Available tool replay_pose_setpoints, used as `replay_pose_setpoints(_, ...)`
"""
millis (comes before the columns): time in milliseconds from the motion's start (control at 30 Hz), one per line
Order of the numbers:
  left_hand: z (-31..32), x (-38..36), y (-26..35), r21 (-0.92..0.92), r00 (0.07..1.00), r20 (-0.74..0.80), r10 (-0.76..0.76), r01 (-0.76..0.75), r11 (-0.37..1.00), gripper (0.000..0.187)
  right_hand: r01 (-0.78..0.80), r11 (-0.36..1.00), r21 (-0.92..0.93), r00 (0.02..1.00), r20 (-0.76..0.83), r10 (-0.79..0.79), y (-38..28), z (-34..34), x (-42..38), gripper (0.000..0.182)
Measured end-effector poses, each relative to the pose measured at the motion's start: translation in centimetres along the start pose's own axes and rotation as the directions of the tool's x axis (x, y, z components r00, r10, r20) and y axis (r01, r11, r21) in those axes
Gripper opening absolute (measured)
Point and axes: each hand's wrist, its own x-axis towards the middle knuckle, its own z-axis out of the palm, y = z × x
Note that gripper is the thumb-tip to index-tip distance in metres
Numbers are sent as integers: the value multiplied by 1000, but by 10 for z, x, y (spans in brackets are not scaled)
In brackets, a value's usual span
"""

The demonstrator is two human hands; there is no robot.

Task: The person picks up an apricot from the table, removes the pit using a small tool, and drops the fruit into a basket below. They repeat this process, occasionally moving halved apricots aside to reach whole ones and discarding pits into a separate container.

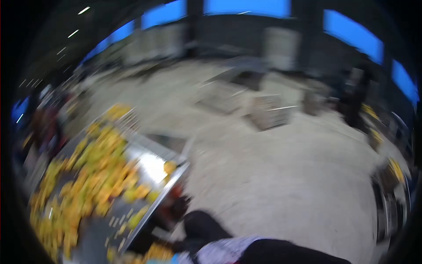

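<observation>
Neither of my hands shows clearly in this smeared view. My own dark clothing [281, 253] and a pale patterned cloth [226, 250] fill the bottom edge, with a light blue patch beside them. Just left of my body stands a metal sorting table [145, 222] with a raised shiny rim. Many yellow and orange, fruit-like pieces [99, 176] are spread over it, thickest on its left and far side. Below the table's near edge, more yellow pieces [158, 252] sit close to my clothing.
Crates [269, 114] stand on the pale concrete floor [281, 176] ahead. A dark upright figure [358, 97] is at the right, near more yellow pieces [395, 169]. Blurred people [46, 116] appear at far left. Pale tall stacks [281, 48] line the back wall.
</observation>
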Motion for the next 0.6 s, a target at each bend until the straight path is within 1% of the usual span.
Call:
replay_pose_setpoints(33,-7,4,-23,-104,996,44,73,-68,992,40,199,961,-193,978,-26,-208,24,12,4,31)
replay_pose_setpoints(67,-17,5,-37,-193,987,78,138,-121,974,35,352,857,-375,916,-50,-398,49,25,6,37)
replay_pose_setpoints(100,-30,9,-46,-255,968,131,214,-176,951,31,-193,954,229,977,131,166,-56,-36,-23,39)
replay_pose_setpoints(133,-45,16,-38,347,963,242,122,-203,916,24,55,960,-274,998,-20,-62,-39,-23,-22,31)
replay_pose_setpoints(167,-41,14,-31,120,991,100,-86,74,990,20,211,962,-173,915,-311,-257,3,2,-7,34)
replay_pose_setpoints(200,-22,16,-5,-54,993,33,-114,116,992,49,-4,1000,3,992,-125,4,-35,-25,-18,40)
replay_pose_setpoints(233,-25,19,14,-51,964,64,-260,263,963,49,-26,999,-33,997,-78,24,-43,-30,-17,43)
replay_pose_setpoints(267,-32,18,-6,12,971,182,154,-159,987,45,-105,994,0,994,30,105,-60,-46,-16,44)
replay_pose_setpoints(300,-38,16,-15,-51,956,187,228,-222,974,42,-57,996,70,998,27,55,-55,-40,-12,43)
replay_pose_setpoints(333,-44,20,-19,-121,936,190,296,-277,953,56,-18,990,140,1000,19,15,-54,-36,-5,41)
replay_pose_setpoints(367,-49,22,-24,-111,938,189,290,-273,956,56,-14,989,150,1000,24,11,-62,-35,-3,41)
replay_pose_setpoints(400,-51,28,-28,-136,863,237,446,-425,895,75,-256,870,422,965,172,200,-77,-39,-5,38)
replay_pose_setpoints(433,-54,34,-33,-171,759,276,590,-566,807,100,-485,632,605,874,363,323,-85,-41,-3,35)
replay_pose_setpoints(467,-59,39,-40,-165,761,273,589,-566,807,100,-486,632,604,873,368,320,-79,-38,0,35)
replay_pose_setpoints(533,-67,44,-53,-279,692,396,604,-536,797,122,-391,601,697,903,417,104,-62,-32,1,32)
replay_pose_setpoints(567,-69,42,-50,-266,730,415,543,-474,839,103,-581,431,690,814,483,324,-73,-35,4,31)
replay_pose_setpoints(600,-71,40,-42,-267,729,415,544,-474,839,103,-581,431,690,814,482,325,-57,-24,9,31)
